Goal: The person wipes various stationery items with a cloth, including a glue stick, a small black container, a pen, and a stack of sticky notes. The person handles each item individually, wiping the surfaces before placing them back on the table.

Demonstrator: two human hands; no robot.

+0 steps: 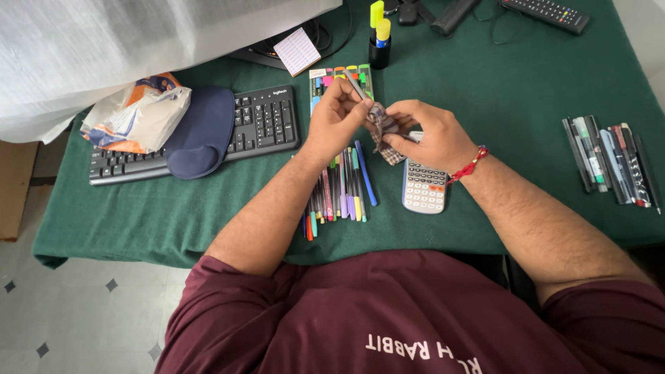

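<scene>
Step in hand looks like wiping a pen: left hand (pixel 336 118) sits at centre-top of the frame, fingers closed round a grey pen (pixel 355 84) that pokes up and to the left, tip end down toward the cloth. Right hand (pixel 433 138), just right of centre w/ a red thread bracelet (pixel 471 165) at the wrist, has its fingers pinched shut on a small checked cloth (pixel 383 128), bunched against the pen's lower end; cloth and pen are touching, both held above the table (pixel 519 104), not resting on it. Directly under the hands lies a row of coloured pens (pixel 339 190), and a grey calculator (pixel 424 185) just right of them, partly under the right hand. A pack of highlighters (pixel 339 73) lies behind the left hand; keyboard (pixel 263 125) w/ a dark wrist pad (pixel 202 130) at left; more pens (pixel 609 163) at far right. Judging by this, wiping is mid-way; next move calls for a steady left grip while the cloth slides along the barrel, w/o knocking the row below.
</scene>
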